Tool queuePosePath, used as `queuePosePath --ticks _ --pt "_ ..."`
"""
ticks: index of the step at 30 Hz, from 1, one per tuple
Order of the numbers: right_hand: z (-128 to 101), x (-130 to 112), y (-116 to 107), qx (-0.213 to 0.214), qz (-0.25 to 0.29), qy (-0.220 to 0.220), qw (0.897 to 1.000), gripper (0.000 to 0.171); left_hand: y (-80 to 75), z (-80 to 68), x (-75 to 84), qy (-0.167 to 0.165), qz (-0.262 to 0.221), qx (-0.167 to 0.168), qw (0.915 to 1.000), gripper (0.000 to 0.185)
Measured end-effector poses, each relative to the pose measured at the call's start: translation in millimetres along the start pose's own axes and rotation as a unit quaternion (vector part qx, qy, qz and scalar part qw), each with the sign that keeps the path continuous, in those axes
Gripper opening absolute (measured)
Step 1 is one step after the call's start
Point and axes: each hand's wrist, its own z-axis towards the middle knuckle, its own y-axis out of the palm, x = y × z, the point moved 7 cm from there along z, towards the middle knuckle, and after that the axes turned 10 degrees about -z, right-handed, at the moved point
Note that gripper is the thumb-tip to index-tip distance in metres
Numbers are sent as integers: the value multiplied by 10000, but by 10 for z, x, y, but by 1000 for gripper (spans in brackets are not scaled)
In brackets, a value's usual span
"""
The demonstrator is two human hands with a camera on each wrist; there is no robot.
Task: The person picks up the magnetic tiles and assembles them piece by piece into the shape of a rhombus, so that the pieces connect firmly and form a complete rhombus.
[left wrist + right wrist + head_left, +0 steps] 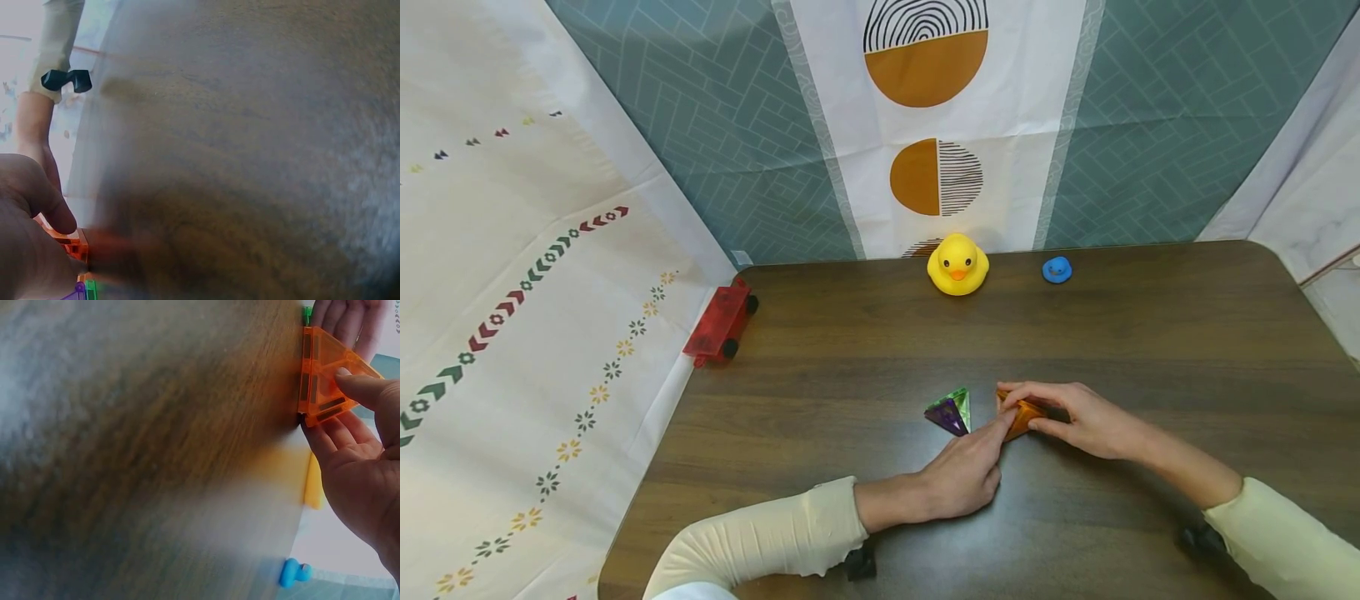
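In the head view, lower right of centre, the right hand (1082, 417) is pinching an orange block (1026, 414); the left hand (964, 473) is touching it with a straightened index finger. Just left, 2 tiles, a purple piece (947, 416) and a green piece (963, 403), are lying together.

In the left wrist view, the block is partly showing, lower left.

In the right wrist view, upper right, the right thumb is resting on the block's face.

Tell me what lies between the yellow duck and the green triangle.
Nothing but bare tabletop lies between the yellow duck and the green triangle; the head view shows this.
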Motion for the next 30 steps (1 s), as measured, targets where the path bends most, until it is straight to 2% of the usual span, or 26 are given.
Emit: queuePosePath --ticks 6,11,18,22,25,30 --pt "2 -14 5 50 -103 5 9999 53 -23 -14 -18 -134 -143 1 9998 80" --pt "-14 20 7 66 -339 238 9991 62 -76 -37 5 -142 -269 12 9995 79" --pt "-40 29 -12 179 -517 381 9978 60 -245 -72 49 -104 -356 -13 9993 71" --pt "-52 27 -20 263 -562 405 9972 58 -360 -89 50 39 -487 12 9988 63" --pt "-64 25 -30 336 -524 420 9972 57 -469 -104 28 177 -603 189 9978 57" --pt "-74 5 -57 570 -423 339 9969 52 -663 -119 -53 349 -823 705 9935 45"
